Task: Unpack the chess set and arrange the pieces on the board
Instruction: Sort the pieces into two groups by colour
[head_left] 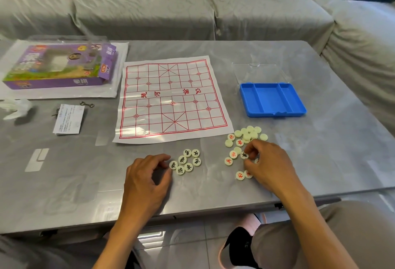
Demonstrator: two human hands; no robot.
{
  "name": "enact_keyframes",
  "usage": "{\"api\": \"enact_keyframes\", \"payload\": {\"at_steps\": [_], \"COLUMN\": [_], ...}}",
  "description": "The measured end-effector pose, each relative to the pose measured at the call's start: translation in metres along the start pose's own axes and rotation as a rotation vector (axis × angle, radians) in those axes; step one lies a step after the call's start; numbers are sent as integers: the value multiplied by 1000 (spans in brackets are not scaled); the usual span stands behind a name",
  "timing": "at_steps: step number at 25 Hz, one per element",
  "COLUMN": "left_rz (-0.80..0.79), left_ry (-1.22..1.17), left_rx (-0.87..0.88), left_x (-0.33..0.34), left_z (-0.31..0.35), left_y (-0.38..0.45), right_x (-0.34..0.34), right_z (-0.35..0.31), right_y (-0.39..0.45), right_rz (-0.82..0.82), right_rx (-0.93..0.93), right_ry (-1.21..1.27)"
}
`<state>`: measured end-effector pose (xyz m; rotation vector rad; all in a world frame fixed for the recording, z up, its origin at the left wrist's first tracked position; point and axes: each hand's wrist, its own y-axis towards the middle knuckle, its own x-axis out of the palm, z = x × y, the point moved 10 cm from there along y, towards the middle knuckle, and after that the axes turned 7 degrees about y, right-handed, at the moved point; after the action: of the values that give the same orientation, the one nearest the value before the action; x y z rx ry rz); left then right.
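Note:
A white paper board (171, 97) with red grid lines lies flat on the grey table (320, 161), with no pieces on it. Several round cream pieces with black characters (186, 161) sit grouped in front of the board. My left hand (145, 174) rests beside them, fingers curled, fingertips touching the leftmost piece. To the right lies a loose pile of cream pieces (245, 138), some with red characters, some face down. My right hand (269, 161) pinches a black-character piece (244, 155) between thumb and fingertips at that pile.
An empty blue tray (272, 99) stands right of the board, its clear lid (259, 72) behind it. A purple box (62, 65) on white plastic sits far left, with a paper slip (68, 119) and small metal hooks (86, 104) near it. A sofa lies behind the table.

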<state>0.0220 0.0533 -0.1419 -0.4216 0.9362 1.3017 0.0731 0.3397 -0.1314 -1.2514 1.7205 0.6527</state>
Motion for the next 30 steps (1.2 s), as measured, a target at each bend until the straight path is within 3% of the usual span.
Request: {"api": "enact_keyframes", "payload": {"at_steps": [10,13,16,19,24,30], "left_rz": [8,15,19,12,15,7], "left_ry": [-7,-8,-9,-5,-11,-15], "left_rx": [1,1,11,14,11,4], "left_x": [-1,-2,-2,0,0,-1], "left_z": [0,0,0,-1,-1,-1], "left_y": [0,0,0,-1,0,0], "right_x": [0,-6,32,55,5,8], "right_z": [-4,-32,-87,-104,-40,-21], "right_y": [2,-6,-20,-19,0,9], "right_rz": [83,164,18,-76,230,216], "right_rx": [24,-53,-250,-298,26,122], "right_ry": [8,100,77,64,-73,-72]}}
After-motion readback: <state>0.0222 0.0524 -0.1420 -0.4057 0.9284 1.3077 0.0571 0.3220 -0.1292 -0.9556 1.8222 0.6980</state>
